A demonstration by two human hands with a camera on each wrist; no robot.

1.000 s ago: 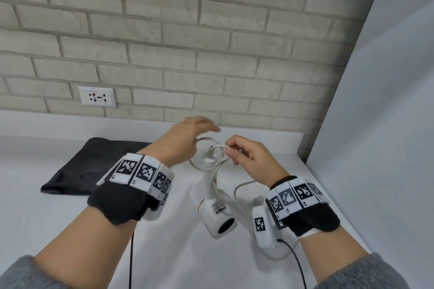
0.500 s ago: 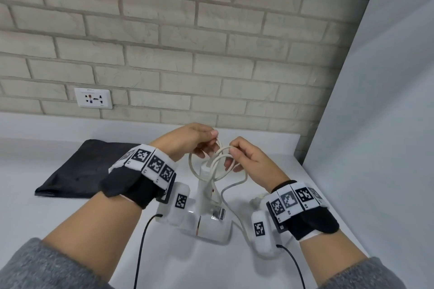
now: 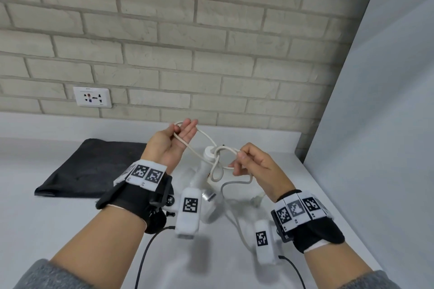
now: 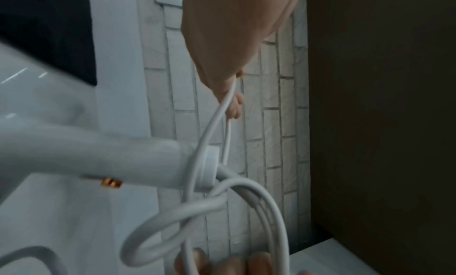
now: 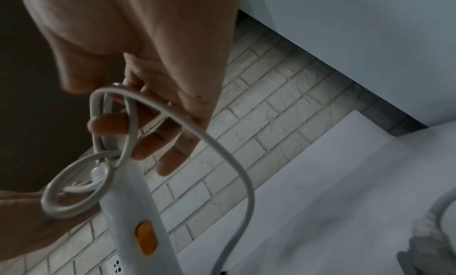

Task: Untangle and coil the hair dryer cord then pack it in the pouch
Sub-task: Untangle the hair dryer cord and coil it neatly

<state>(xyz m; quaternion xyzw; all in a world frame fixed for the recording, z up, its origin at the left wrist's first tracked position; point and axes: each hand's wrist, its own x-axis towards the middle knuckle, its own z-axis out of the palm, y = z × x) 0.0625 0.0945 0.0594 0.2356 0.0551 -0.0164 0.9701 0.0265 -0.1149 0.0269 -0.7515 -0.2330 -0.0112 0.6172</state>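
Observation:
The white hair dryer [image 3: 203,172] stands on the counter between my hands with its handle end up; its orange switch [image 5: 146,238] shows in the right wrist view. The white cord [image 3: 206,136] leaves the handle end in tangled loops. My left hand [image 3: 179,139], palm up, holds one long loop hooked around its fingers, up and left of the handle. At the right of the handle, my right hand [image 3: 249,164] pinches several smaller loops. The cord's plug [image 3: 256,202] lies on the counter below my right hand. The black pouch [image 3: 89,166] lies flat at the left.
The white counter [image 3: 47,218] ends at a brick wall with a socket [image 3: 92,97]. A white panel [image 3: 387,124] closes off the right side. Black cables from the wrist cameras trail off the counter's near edge.
My left hand has turned palm up and moved up and left, drawing a long loop of cord away from the handle. The hands are now farther apart; the right hand keeps its pinch.

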